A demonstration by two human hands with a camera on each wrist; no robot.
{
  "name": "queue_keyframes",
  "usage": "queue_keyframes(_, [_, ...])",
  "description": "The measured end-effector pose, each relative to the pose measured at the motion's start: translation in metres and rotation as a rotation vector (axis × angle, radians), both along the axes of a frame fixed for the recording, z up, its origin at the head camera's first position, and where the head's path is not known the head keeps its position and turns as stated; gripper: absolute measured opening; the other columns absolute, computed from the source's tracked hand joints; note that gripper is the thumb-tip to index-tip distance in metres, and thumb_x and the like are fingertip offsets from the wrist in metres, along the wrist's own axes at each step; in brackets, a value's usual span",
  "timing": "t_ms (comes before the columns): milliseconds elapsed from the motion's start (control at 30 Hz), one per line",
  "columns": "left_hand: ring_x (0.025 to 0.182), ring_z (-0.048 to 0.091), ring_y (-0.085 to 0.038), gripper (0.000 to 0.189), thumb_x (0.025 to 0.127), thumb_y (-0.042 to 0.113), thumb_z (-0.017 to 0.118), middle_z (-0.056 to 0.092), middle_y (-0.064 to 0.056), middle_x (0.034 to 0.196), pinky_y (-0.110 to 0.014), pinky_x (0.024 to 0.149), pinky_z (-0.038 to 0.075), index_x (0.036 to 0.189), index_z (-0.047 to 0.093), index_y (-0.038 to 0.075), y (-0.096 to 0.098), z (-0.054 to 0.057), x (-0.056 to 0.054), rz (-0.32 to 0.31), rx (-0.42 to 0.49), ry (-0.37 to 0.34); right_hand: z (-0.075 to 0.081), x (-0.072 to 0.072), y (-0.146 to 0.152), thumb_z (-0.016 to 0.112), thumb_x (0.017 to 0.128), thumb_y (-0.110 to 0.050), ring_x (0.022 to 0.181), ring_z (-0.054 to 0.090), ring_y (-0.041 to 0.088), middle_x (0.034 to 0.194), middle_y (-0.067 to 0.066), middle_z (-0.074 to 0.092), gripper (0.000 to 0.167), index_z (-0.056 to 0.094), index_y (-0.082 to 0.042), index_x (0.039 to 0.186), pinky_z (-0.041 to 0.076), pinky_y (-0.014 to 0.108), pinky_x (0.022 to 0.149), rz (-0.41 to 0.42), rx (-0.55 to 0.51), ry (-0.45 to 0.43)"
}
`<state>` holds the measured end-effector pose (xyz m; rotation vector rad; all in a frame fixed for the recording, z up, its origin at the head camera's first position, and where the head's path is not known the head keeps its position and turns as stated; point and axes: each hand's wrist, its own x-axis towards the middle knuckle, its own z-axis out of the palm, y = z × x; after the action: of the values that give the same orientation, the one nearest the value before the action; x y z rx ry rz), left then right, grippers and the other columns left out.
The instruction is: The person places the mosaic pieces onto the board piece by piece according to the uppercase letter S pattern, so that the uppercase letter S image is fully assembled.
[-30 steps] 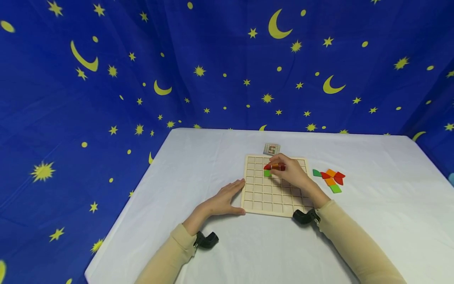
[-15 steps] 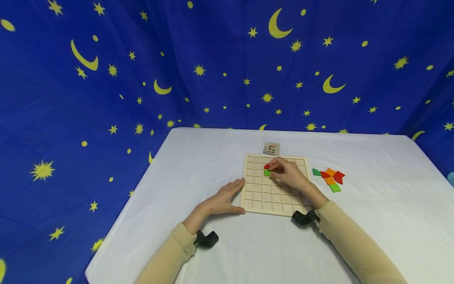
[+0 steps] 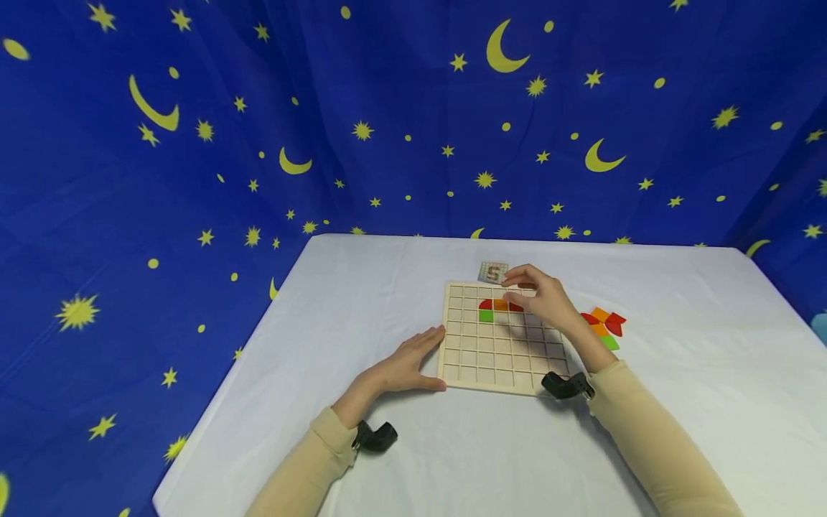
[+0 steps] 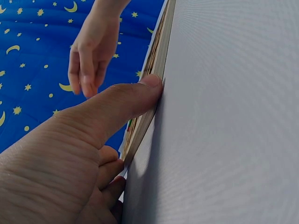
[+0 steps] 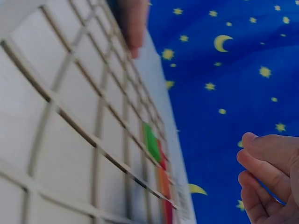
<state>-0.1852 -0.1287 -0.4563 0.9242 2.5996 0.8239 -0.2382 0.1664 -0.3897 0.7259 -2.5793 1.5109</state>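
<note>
A wooden grid board lies on the table. In its upper rows sit a green square, a red rounded piece above it, an orange square to the right, then another red piece. My left hand rests at the board's near left corner, fingertips on the left side; in the left wrist view its thumb lies straight against the near edge. Over the board's far right part hovers my right hand, fingers loosely bent with nothing between them, as the right wrist view also shows.
Beyond the board lies a small pattern card, partly behind the right fingertips. Loose pieces lie right of the board: orange squares, red rounded pieces and a light green one, partly covered by the right forearm. A starry blue cloth hangs behind.
My right hand has let go of the orange and red pieces, now lying in a row on the board, and has lifted away to the right and back. My left hand has stayed put.
</note>
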Motion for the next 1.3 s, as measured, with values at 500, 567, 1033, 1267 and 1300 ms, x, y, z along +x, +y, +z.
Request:
queue_keyframes(500, [0.142, 0.011, -0.025, 0.099, 0.079, 0.042, 0.074, 0.015, -0.010, 0.156, -0.045, 0.113, 0.013, 0.151, 0.017, 0.004, 0.001, 0.002, 0.002, -0.005, 0.011, -0.014, -0.016, 0.002, 0.115, 0.069, 0.088, -0.027, 0.112, 0.054, 0.034, 0.113, 0.012, 0.065, 0.043, 0.054, -0.008, 0.123, 0.041, 0.045, 0.097, -0.366, 0.054, -0.008])
queue_keyframes(567, [0.142, 0.011, -0.025, 0.100, 0.079, 0.042, 0.074, 0.016, -0.010, 0.156, -0.045, 0.113, 0.013, 0.151, 0.017, 0.004, 0.001, 0.002, 0.001, -0.004, 0.013, -0.009, -0.015, 0.007, 0.131, 0.068, 0.088, -0.031, 0.113, 0.054, 0.035, 0.113, 0.012, 0.065, 0.045, 0.054, -0.008, 0.123, 0.041, 0.047, 0.097, -0.412, 0.070, -0.009])
queue_keyframes(1033, [0.142, 0.012, -0.026, 0.100, 0.078, 0.043, 0.075, 0.017, -0.011, 0.155, -0.044, 0.113, 0.013, 0.150, 0.019, 0.004, 0.001, 0.000, 0.002, 0.014, 0.017, -0.015, -0.038, 0.023, 0.177, 0.068, 0.087, -0.035, 0.107, 0.056, 0.034, 0.110, 0.011, 0.067, 0.051, 0.052, -0.004, 0.123, 0.045, 0.019, 0.080, -0.503, 0.197, -0.036])
queue_keyframes(1267, [0.142, 0.012, -0.025, 0.100, 0.078, 0.042, 0.076, 0.017, -0.011, 0.155, -0.043, 0.113, 0.013, 0.151, 0.018, 0.004, 0.002, 0.002, 0.002, 0.021, 0.015, -0.021, -0.059, 0.020, 0.177, 0.067, 0.090, -0.025, 0.102, 0.057, 0.035, 0.114, 0.022, 0.062, 0.046, 0.051, 0.001, 0.123, 0.047, 0.017, 0.078, -0.406, 0.254, -0.063])
queue_keyframes(1300, [0.142, 0.012, -0.025, 0.100, 0.078, 0.042, 0.076, 0.017, -0.010, 0.155, -0.043, 0.113, 0.013, 0.151, 0.018, 0.004, 0.002, 0.002, 0.002, 0.021, 0.012, -0.022, -0.062, 0.020, 0.176, 0.067, 0.090, -0.023, 0.100, 0.058, 0.035, 0.114, 0.022, 0.062, 0.045, 0.051, 0.002, 0.123, 0.047, 0.016, 0.077, -0.402, 0.262, -0.062])
